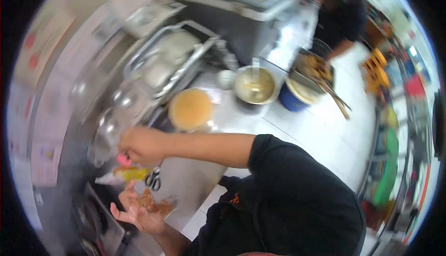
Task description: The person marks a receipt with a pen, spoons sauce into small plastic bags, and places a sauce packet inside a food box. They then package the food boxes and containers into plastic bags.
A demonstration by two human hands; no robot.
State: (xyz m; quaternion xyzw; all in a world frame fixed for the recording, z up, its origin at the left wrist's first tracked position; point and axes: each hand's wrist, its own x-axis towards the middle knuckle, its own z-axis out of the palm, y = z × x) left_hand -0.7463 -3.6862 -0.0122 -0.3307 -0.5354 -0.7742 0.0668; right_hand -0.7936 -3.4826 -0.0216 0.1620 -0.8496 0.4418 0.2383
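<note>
Two grips of ours reach over the grey metal bench [188, 177], close to its near edge. Our left grip [139, 214] is partly open, its fingers spread, with a brown, crumbly-looking food piece wrapped in thin clear plastic [148, 202] against its palm. We judge this piece light and soft, apt to break if squeezed, and the film slippery; it seems best supported from beneath by the palm, with light fingertips on the film's edge.

Our right grip [144, 147] is curled above it, towards the bench's far edge, fingertips beside a small bright-pink thing [124, 159]; we cannot tell whether they pinch it. Just below lies a yellow thing [133, 173], next to black-handled scissors [153, 181].

Blur softens both grips, so we cannot read the food's exact outline, how the plastic closes or whether the piece touches the bench. Our right fingers partly hide one another. The scissors' blades are hard to make out, and the dark rim of the view cuts off the bench's far corners.
</note>
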